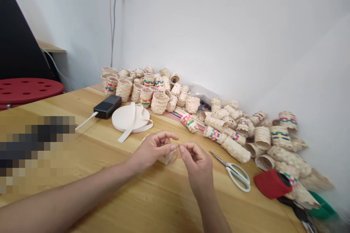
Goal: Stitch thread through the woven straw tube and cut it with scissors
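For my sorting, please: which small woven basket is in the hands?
The pale woven basket under the left hand, near the right hand; the other baskets lie heaped along the wall.

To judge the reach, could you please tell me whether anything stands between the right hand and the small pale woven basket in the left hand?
Nothing visible does: the right hand is close beside the small pale woven basket, which the left hand holds from above. The pale-handled steel scissors lie off to the right.
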`<state>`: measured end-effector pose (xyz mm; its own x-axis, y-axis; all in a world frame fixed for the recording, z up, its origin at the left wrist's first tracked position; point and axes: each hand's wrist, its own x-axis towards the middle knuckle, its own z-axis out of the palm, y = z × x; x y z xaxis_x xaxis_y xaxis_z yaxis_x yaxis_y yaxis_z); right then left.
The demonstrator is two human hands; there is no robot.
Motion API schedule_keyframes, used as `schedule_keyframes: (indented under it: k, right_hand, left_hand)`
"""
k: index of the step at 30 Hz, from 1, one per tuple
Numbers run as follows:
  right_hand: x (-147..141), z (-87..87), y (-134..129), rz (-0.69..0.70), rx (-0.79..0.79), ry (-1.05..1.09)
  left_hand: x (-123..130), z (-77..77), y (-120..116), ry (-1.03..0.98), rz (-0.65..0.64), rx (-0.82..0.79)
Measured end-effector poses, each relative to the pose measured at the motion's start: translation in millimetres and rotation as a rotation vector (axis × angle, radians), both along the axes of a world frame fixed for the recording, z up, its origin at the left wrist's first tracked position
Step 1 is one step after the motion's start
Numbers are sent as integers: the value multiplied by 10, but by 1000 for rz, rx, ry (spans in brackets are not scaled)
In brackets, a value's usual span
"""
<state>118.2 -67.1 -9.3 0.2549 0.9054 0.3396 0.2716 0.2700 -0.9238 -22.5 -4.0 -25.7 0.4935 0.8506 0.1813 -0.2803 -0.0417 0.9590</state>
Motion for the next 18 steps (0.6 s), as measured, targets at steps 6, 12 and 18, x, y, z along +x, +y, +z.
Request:
schedule_keyframes:
  k: [6, 12, 18]
  right_hand:
    - [-28, -20, -2, 43, -19, -19]
    - [-62, -43, 1, 29, -11, -19]
    - [-25, 114, -84, 34, 3, -85]
  left_hand:
    - [-28, 70, -34, 91, 114, 171]
    - [-28, 103, -63, 187, 173, 234]
    - [-29, 122, -11, 52, 168, 40]
